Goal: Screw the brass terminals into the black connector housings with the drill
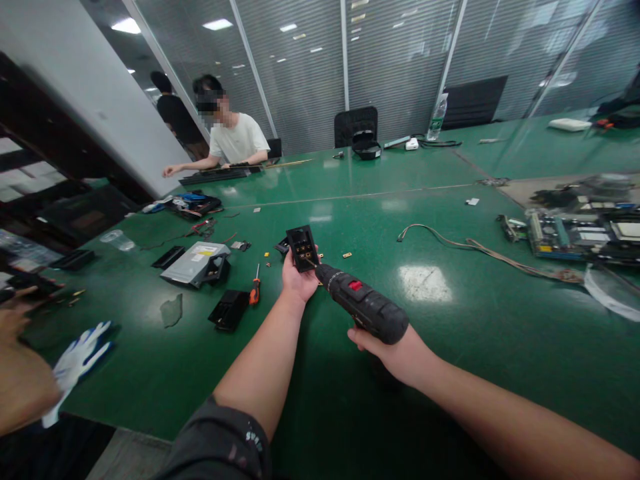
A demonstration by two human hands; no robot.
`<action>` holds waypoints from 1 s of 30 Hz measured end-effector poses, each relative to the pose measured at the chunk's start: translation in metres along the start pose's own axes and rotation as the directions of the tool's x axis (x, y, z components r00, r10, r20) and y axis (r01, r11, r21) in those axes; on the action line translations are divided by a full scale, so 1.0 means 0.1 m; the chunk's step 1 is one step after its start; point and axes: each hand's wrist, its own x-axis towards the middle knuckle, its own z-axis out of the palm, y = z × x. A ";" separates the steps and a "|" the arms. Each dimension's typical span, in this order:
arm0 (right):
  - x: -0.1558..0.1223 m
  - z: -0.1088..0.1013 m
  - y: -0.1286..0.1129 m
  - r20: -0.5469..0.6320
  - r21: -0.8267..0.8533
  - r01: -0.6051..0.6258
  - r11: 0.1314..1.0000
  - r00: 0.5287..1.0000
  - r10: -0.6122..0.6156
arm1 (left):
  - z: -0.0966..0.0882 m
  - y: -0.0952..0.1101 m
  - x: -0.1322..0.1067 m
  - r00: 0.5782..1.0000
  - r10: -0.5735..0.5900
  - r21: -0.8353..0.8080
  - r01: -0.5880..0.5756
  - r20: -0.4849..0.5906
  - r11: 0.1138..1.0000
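Note:
My left hand (299,279) is closed around a small black plastic part (303,248) with brass contacts, held upright above the green table (440,220). My right hand (387,350) grips a black electric screwdriver (363,303) with a red switch. Its bit tip touches the face of the black part. Both forearms reach out over the table's near edge.
A grey optical drive (196,263), black plastic pieces (229,310), an orange-handled screwdriver (255,288) and small brass bits lie left of my hands. A cable (475,248) and circuit boards (575,233) lie at right. Another person's arm and white glove (75,363) are at left; a seated person (235,137) is at the far side.

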 end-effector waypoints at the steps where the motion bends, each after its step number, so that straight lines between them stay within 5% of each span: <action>1: 0.00 -0.01 -0.01 0.001 -0.009 -0.002 1.000 1.000 0.002 | 0.01 0.00 -0.01 1.000 -0.002 0.000 0.002 -0.001 1.000; 19: 0.00 -0.01 -0.05 0.002 -0.003 -0.011 1.000 1.000 0.011 | 0.05 0.00 -0.07 0.999 0.042 -0.008 -0.042 0.004 0.999; 30: -0.04 -0.01 -0.10 0.016 0.022 -0.036 0.999 0.999 0.035 | -0.12 0.01 0.09 0.996 0.095 -0.004 -0.095 0.003 0.996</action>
